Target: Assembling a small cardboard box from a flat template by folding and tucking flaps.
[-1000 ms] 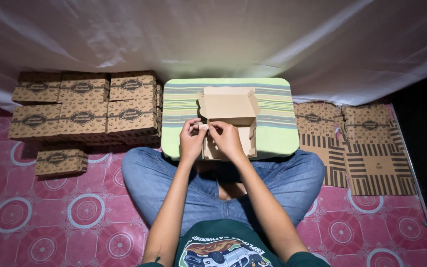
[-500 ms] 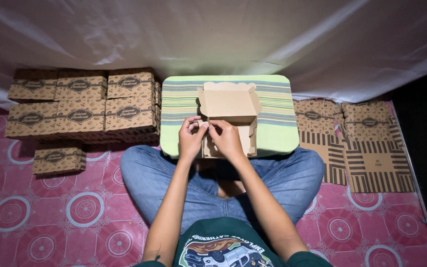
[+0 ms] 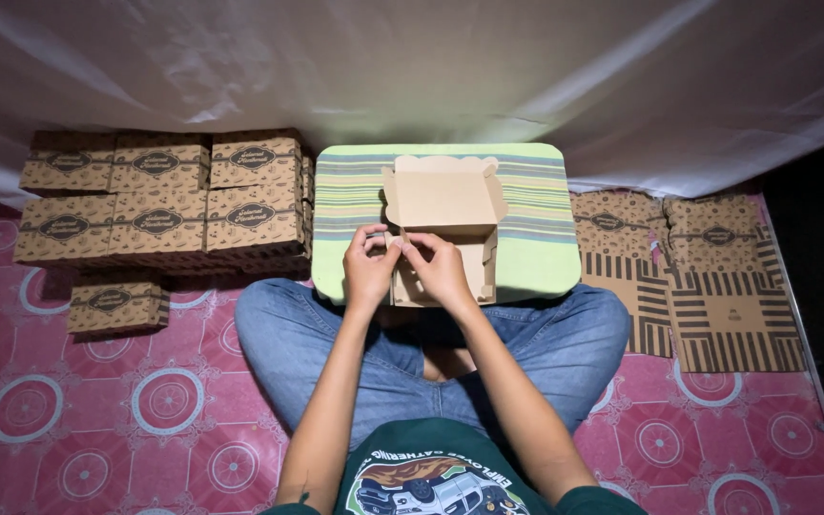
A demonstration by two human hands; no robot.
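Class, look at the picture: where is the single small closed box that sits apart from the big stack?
The small closed box lies on the pink floor mat at the left, just below the stack of boxes and beside the person's left knee.

Both hands sit slightly lower on the cardboard box (image 3: 442,229) than a second ago, left hand (image 3: 369,270) and right hand (image 3: 441,269) drawn closer, fingertips pinching the left wall, lid flap tilted slightly further back
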